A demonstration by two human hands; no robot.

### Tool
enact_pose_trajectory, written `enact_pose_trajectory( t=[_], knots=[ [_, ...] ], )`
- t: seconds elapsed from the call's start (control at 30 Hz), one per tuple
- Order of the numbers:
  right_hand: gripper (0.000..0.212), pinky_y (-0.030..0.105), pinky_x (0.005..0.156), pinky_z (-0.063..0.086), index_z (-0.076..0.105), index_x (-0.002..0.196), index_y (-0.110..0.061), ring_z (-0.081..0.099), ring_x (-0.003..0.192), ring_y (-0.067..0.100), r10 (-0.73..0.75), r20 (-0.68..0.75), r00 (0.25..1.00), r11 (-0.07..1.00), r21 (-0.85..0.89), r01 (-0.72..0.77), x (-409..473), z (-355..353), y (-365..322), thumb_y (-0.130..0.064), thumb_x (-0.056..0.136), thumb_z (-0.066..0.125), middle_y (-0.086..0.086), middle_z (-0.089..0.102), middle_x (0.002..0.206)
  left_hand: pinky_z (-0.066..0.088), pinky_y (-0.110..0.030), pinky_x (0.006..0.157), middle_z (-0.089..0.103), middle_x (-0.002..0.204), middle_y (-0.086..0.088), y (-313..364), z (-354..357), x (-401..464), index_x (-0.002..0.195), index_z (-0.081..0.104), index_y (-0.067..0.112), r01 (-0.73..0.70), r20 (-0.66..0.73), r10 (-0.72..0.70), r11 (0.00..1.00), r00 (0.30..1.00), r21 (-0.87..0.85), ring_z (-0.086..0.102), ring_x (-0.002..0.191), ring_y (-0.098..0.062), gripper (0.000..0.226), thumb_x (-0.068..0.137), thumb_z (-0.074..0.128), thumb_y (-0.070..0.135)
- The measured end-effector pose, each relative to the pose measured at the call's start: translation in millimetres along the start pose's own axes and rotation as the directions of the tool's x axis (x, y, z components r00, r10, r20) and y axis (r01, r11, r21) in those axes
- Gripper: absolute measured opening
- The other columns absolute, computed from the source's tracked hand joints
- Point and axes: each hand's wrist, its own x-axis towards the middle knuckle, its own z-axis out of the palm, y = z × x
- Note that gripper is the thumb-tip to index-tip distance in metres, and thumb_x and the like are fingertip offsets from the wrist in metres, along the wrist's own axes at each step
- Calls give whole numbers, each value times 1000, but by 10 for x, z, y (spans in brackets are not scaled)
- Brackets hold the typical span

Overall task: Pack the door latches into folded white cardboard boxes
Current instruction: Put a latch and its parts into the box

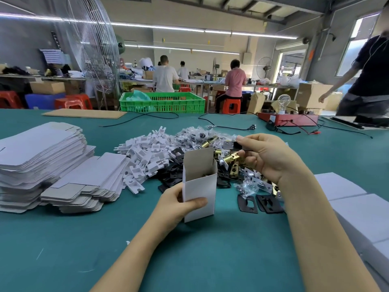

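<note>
Head view: the left hand (179,204) grips a folded white cardboard box (200,186) upright on the green table (189,260), thumb pressed across its front face and fingers curled behind it. The box's top is open, with 1 flap standing up at the back.

Just right of the box and a little above its opening, the right hand (265,157) holds a brass door latch (230,158) between curled fingers, together with a flat dark plate (240,146) pinched near the thumb (exactly how the 2 pieces sit against each other is hard to tell). The latch is not in the box.

Directly behind the box lies a heap of loose parts: more brass latches (233,171), black plates (172,173) and small clear bags of hardware (195,135). Left of the box, touching that heap, is a pile of white plastic inserts (143,154). Farther left of the box sit 2 stacks of flat unfolded box blanks (42,157). Just right of the box, near its base, 2 black strike plates (259,203) lie flat on the table, and well to the right of the box are closed white boxes (362,216) set side by side.

Far behind the box, a green plastic crate (162,102) stands at the table's far edge.
</note>
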Motion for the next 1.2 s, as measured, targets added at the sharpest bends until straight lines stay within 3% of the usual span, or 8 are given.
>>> enact_pose_trajectory(
  t=[0.23, 0.4, 0.53, 0.67, 0.77, 0.9, 1.07, 1.2],
  knots=[
    [25, 20, 60, 56, 63, 99, -4, 68, 67, 17, -70, 186, 980, 970, -216, 111, -97, 66, -78, 6, 77, 70, 6, 72, 75, 53, -18, 72, 76, 101, 5, 6, -12, -13, 103, 73, 27, -3, 11, 3, 1000, 1000, -16, 71, 95, -14, 38, 65, 80, 27],
    [35, 34, 77, 50, 62, 110, -16, 67, 87, 28, -86, 258, 962, 917, -357, 178, -169, 113, -135, 3, 81, 69, 15, 73, 94, 52, -16, 72, 75, 101, 8, 21, -13, -24, 97, 75, 37, -4, 6, 4, 1000, 1000, 6, 70, 94, -9, 33, 66, 80, 30],
    [11, 21, 54, 47, 65, 90, -12, 66, 72, 17, -184, 144, 972, 822, -520, 233, -198, 186, -149, -10, 82, 73, 4, 74, 75, 52, -20, 76, 75, 101, 9, 4, -15, -25, 101, 73, 32, 14, -8, -14, 1000, 1000, 7, 70, 95, -9, 38, 63, 81, 32],
    [7, 18, 39, 42, 59, 89, -11, 61, 54, 12, -214, 116, 970, 819, -520, 243, -213, 232, -123, -11, 89, 66, 2, 72, 66, 52, -16, 74, 76, 101, 8, 8, -12, -34, 102, 73, 28, 6, -2, -6, 1000, 1000, -13, 70, 95, -10, 40, 63, 81, 29],
    [6, 20, 40, 46, 55, 92, -12, 65, 55, 15, -204, 83, 975, 840, -497, 218, -203, 247, -96, -9, 92, 61, 9, 69, 68, 53, -19, 77, 76, 102, 8, 10, -14, -35, 103, 72, 28, 9, 3, -9, 1000, 1000, -12, 70, 96, -10, 40, 64, 80, 30],
    [15, 23, 51, 56, 62, 86, -7, 66, 66, 26, -107, 30, 994, 892, -440, 109, -173, 254, -96, 4, 93, 53, 21, 58, 93, 52, -17, 75, 76, 101, 8, 1, -16, -29, 102, 73, 28, 4, -5, -4, 1000, 1000, -11, 70, 96, -10, 40, 63, 80, 30],
    [24, 20, 61, 57, 69, 89, 5, 72, 76, 22, 23, 210, 977, 959, -281, 38, -199, 245, -140, 22, 81, 53, 20, 64, 100, 51, -20, 78, 75, 102, 9, 1, -19, -21, 103, 73, 30, 5, -5, -5, 1000, 1000, -3, 70, 97, -10, 40, 64, 80, 30],
    [33, 24, 64, 58, 69, 100, 0, 71, 73, 21, 72, 312, 947, 903, -424, 71, -236, 272, -121, 23, 79, 57, 20, 65, 103, 54, -25, 84, 75, 103, 9, 7, -19, -17, 106, 72, 31, 9, -3, -9, 1000, 1000, 13, 69, 98, -10, 43, 64, 80, 33]
  ],
)
